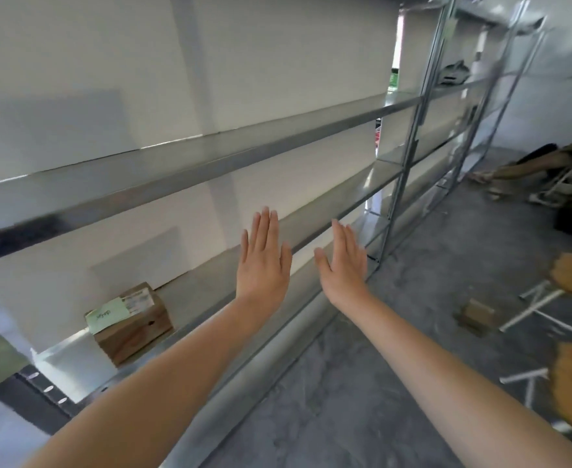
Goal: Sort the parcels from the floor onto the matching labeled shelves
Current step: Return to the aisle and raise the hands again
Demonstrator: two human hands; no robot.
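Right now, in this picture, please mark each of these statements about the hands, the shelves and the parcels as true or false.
1. Both hands are empty and open. True: the left hand and the right hand hold nothing, fingers stretched.
2. A cardboard box stands on a shelf. True.
3. That box bears a red note. False: the note is pale green.
4. The floor holds no parcel. False: a small brown parcel lies on the grey floor.
5. The shelf frame is wooden. False: it is metal.
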